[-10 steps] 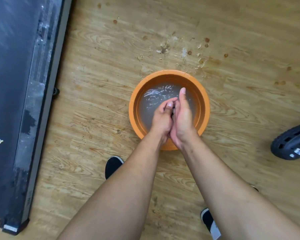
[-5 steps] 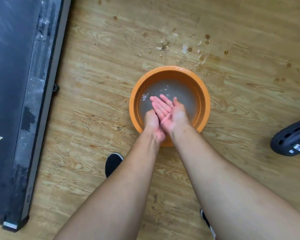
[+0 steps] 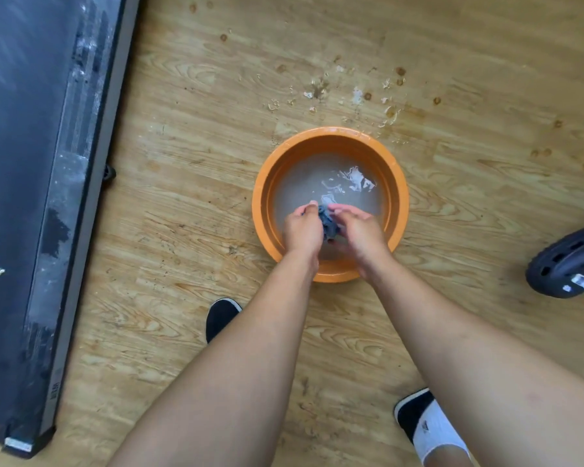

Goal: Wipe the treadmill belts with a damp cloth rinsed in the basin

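Orange basin [image 3: 398,197] of cloudy water; left hand [image 3: 300,230] and right hand [image 3: 361,232], fingers clamped on blue cloth [image 3: 327,224]; treadmill [image 3: 31,197] lettering unreadable

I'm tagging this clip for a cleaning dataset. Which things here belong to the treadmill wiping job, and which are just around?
Job:
- cloth, bunched in left hand and right hand
- orange basin of cloudy water
- treadmill

Just around:
- dark clog
- flecks and spots on floor
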Action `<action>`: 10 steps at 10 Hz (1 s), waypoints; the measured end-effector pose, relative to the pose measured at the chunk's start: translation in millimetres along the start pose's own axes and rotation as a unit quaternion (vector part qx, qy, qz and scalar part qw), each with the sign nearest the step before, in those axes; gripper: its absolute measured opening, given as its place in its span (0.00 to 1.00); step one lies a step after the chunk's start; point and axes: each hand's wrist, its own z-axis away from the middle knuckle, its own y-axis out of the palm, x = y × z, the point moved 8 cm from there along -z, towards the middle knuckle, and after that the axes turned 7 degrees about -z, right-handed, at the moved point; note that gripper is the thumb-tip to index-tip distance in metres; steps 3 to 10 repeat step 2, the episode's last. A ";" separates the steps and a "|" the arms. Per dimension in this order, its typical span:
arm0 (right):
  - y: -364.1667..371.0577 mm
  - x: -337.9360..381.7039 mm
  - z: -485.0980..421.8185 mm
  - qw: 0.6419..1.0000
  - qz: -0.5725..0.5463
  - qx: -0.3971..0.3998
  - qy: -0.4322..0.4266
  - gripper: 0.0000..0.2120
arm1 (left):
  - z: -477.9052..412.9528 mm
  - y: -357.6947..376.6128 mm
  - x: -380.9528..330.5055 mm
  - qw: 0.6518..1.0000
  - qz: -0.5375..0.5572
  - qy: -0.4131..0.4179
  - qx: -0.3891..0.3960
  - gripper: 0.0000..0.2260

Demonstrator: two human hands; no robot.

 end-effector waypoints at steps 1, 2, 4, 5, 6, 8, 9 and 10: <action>7.8 -25.4 -1.0 0.998 0.035 0.038 0.048 0.13 | -4.9 10.6 -7.1 0.997 -0.061 -0.002 0.042 0.15; -2.6 -17.5 -9.9 0.988 0.156 -0.008 0.009 0.20 | -6.8 5.2 -8.3 0.987 -0.148 0.015 0.056 0.20; -2.6 -17.5 -9.9 0.988 0.156 -0.008 0.009 0.20 | -6.8 5.2 -8.3 0.987 -0.148 0.015 0.056 0.20; -2.6 -17.5 -9.9 0.988 0.156 -0.008 0.009 0.20 | -6.8 5.2 -8.3 0.987 -0.148 0.015 0.056 0.20; -2.6 -17.5 -9.9 0.988 0.156 -0.008 0.009 0.20 | -6.8 5.2 -8.3 0.987 -0.148 0.015 0.056 0.20; -2.6 -17.5 -9.9 0.988 0.156 -0.008 0.009 0.20 | -6.8 5.2 -8.3 0.987 -0.148 0.015 0.056 0.20; -2.6 -17.5 -9.9 0.988 0.156 -0.008 0.009 0.20 | -6.8 5.2 -8.3 0.987 -0.148 0.015 0.056 0.20; -2.6 -17.5 -9.9 0.988 0.156 -0.008 0.009 0.20 | -6.8 5.2 -8.3 0.987 -0.148 0.015 0.056 0.20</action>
